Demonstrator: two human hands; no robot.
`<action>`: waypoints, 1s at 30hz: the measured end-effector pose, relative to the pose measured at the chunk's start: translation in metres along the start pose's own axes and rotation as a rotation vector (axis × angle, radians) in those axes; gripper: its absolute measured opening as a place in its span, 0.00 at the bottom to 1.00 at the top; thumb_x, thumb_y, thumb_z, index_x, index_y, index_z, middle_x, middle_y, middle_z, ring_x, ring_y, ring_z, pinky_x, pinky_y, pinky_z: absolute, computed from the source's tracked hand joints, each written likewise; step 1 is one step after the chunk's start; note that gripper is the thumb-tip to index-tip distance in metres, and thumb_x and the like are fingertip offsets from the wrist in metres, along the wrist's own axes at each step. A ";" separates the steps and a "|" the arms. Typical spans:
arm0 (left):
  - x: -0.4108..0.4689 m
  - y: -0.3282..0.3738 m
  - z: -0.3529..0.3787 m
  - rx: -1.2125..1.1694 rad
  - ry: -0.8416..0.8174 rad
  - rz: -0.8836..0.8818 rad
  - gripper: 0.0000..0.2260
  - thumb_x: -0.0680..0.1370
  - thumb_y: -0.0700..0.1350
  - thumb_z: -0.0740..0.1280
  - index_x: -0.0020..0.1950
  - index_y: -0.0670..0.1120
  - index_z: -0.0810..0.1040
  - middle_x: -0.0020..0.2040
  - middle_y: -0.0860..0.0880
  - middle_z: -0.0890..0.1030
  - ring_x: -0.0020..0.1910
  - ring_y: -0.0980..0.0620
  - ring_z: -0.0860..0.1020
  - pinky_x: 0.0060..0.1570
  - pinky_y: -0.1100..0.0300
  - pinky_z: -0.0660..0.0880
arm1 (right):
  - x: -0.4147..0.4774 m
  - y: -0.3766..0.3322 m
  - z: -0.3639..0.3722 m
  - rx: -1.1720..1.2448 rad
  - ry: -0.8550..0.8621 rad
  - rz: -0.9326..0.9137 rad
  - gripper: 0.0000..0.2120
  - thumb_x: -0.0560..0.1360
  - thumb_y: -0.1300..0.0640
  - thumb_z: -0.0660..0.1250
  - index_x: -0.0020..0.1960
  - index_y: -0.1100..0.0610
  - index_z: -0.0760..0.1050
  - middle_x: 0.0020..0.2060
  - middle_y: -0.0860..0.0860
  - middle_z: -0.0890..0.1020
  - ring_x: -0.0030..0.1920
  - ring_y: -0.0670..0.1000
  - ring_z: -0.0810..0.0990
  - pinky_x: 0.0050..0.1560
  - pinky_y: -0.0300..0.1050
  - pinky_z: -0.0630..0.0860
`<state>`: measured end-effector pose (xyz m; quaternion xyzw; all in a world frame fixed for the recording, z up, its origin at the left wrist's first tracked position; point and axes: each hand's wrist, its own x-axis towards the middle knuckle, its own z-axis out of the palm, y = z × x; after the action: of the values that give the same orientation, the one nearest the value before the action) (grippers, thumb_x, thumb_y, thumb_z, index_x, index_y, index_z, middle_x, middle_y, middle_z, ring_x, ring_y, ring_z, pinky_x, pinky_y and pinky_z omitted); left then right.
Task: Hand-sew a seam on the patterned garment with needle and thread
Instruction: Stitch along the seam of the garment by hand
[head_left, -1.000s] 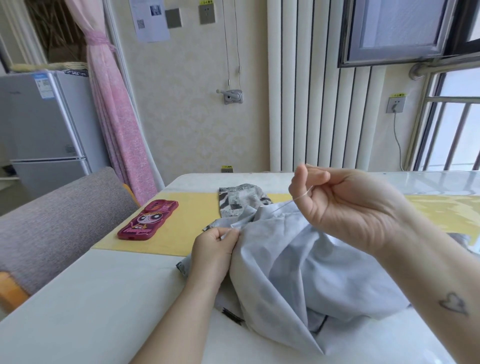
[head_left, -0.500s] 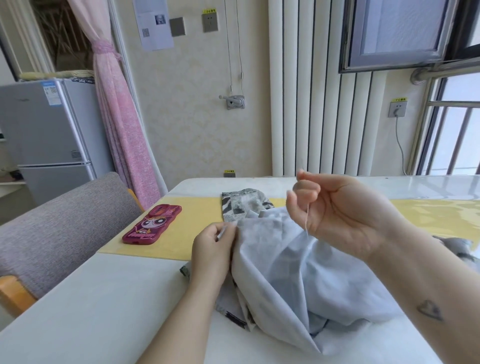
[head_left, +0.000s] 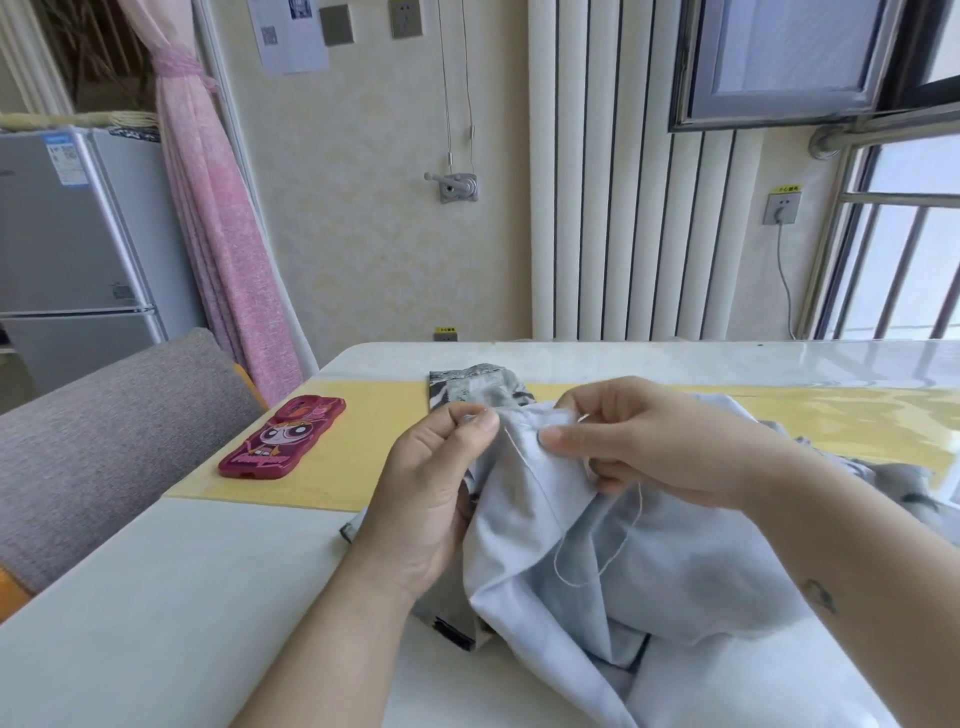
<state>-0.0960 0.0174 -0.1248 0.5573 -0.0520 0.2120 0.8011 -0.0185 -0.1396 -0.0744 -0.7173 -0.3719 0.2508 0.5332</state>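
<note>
Mid-frame, left hand (head_left: 426, 483) and right hand (head_left: 660, 447) pinch the garment (head_left: 675, 561) by its edge. Thread (head_left: 621, 540) seems to leave the right fingers (head_left: 561, 435), looping below.

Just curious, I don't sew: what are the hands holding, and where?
Left hand and right hand both pinch the garment along its raised top edge. Thread hangs under the right hand.

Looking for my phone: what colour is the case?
Phone case: dark pink-red with a cartoon character; head view.

pale grey garment (head_left: 649, 561) bunched on table, thread (head_left: 618, 545) looping across it.
</note>
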 end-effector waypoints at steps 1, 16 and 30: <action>0.001 -0.001 -0.002 0.032 0.015 0.003 0.04 0.70 0.46 0.68 0.36 0.49 0.81 0.39 0.43 0.81 0.39 0.48 0.78 0.41 0.58 0.76 | 0.001 0.000 -0.003 0.009 0.035 -0.019 0.13 0.67 0.51 0.70 0.39 0.60 0.73 0.25 0.51 0.67 0.25 0.47 0.64 0.29 0.38 0.66; 0.007 -0.020 -0.008 0.378 0.255 -0.045 0.01 0.74 0.42 0.71 0.43 0.46 0.82 0.37 0.50 0.84 0.40 0.55 0.80 0.50 0.56 0.75 | 0.012 0.020 -0.008 -0.644 0.409 -0.024 0.09 0.75 0.52 0.67 0.40 0.55 0.73 0.29 0.51 0.74 0.28 0.48 0.67 0.27 0.36 0.63; 0.008 -0.017 -0.006 0.355 0.280 0.007 0.06 0.73 0.44 0.72 0.36 0.50 0.81 0.34 0.49 0.79 0.39 0.49 0.74 0.46 0.53 0.71 | -0.009 -0.020 0.017 -0.442 0.272 -0.146 0.13 0.80 0.60 0.56 0.41 0.54 0.76 0.21 0.43 0.69 0.25 0.45 0.70 0.36 0.46 0.76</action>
<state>-0.0833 0.0206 -0.1395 0.6543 0.0958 0.2958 0.6893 -0.0422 -0.1335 -0.0610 -0.8145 -0.3934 0.0256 0.4256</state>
